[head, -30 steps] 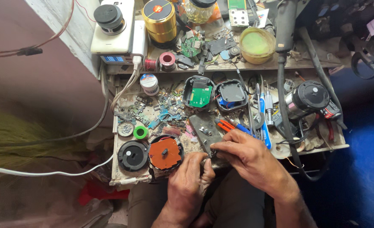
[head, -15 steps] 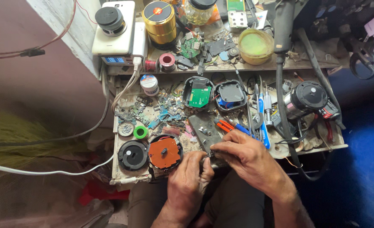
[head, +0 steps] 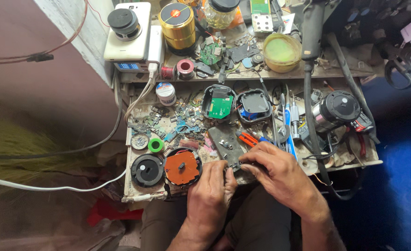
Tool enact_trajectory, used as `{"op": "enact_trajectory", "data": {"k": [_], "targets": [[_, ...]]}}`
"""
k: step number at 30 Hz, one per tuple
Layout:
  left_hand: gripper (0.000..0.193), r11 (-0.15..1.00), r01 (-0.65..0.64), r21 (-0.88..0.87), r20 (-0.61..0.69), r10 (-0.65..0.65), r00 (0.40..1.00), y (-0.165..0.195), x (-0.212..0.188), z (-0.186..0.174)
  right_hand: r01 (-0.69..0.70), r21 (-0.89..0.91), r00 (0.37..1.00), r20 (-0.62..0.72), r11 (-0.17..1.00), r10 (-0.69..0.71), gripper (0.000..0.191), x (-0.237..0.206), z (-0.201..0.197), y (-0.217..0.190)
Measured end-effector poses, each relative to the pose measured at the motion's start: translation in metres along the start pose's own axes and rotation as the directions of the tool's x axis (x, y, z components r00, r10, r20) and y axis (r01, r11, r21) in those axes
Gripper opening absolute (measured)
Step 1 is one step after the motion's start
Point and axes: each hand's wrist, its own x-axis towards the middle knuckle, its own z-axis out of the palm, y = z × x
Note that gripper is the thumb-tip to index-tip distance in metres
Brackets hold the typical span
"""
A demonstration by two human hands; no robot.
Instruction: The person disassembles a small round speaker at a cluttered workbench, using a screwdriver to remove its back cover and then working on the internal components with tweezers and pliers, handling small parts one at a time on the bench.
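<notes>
- Left hand (head: 208, 193): fingers curled inward, tips pinched on a small dark part (head: 228, 170) at the near edge of the workbench (head: 136, 195). The grip is narrow; most of the part is hidden under the fingertips.
- Right hand (head: 280, 174): fingers bent and drawn together, tips meeting those of the left hand on the same small dark part. Closed, fine grip.
- Small dark part: sits between the two sets of fingertips, touching both. Dark with a glint of metal; its shape cannot be told.
- Dark grey plate (head: 226, 146): flat, oblong, tilted, lying just beyond the fingertips of both hands, its near end meeting the pinched part. Small pale fittings show on its face.
- Orange round disc (head: 182, 166): just outward of the left hand, flat on the bench, with a dark centre hub and a black rim.
- Black round disc (head: 146, 170): beside the orange one, further from the left hand.
- Red-handled pliers (head: 247, 138): just beyond the right hand's knuckles, lying flat.
- Green circuit board in a black shell (head: 219, 102): well beyond both hands; a second open black shell (head: 253, 105) lies beside it.
- Green tape ring (head: 155, 145): beyond the black disc, well off from the left hand.
- Loose board scraps (head: 177, 123): scattered beyond the left hand.
</notes>
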Motion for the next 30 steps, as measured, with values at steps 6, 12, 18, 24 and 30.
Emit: {"op": "enact_trajectory", "data": {"k": [6, 12, 18, 24, 30], "targets": [[0.029, 0.998, 0.005, -0.056, 0.04, -0.003, 0.999, 0.0004, 0.0009, -0.0054, 0.007, -0.007, 1.0, -0.016, 1.0, -0.007, 0.02, -0.0006, 0.0017, 0.0026], [0.023, 0.991, 0.022, -0.128, 0.068, -0.013, 0.998, 0.0007, -0.0004, -0.0083, 0.006, -0.014, 1.0, -0.025, 1.0, -0.007, 0.021, -0.0006, 0.0021, 0.0042], [0.021, 0.983, 0.017, -0.183, 0.014, -0.014, 1.0, 0.0021, -0.0009, -0.0082, -0.009, -0.006, 1.0, -0.026, 1.0, 0.008, 0.023, 0.0015, 0.0018, 0.0047], [0.02, 0.977, 0.027, -0.211, -0.048, -0.038, 0.998, 0.0055, -0.0011, -0.0055, -0.013, -0.031, 0.999, -0.039, 0.999, 0.012, 0.027, 0.0004, -0.0019, 0.0046], [0.02, 0.975, 0.025, -0.222, -0.065, -0.04, 0.997, 0.0063, -0.0005, -0.0057, -0.051, -0.016, 0.997, -0.066, 0.999, 0.05, 0.02, 0.0004, -0.0014, 0.0066]]}}
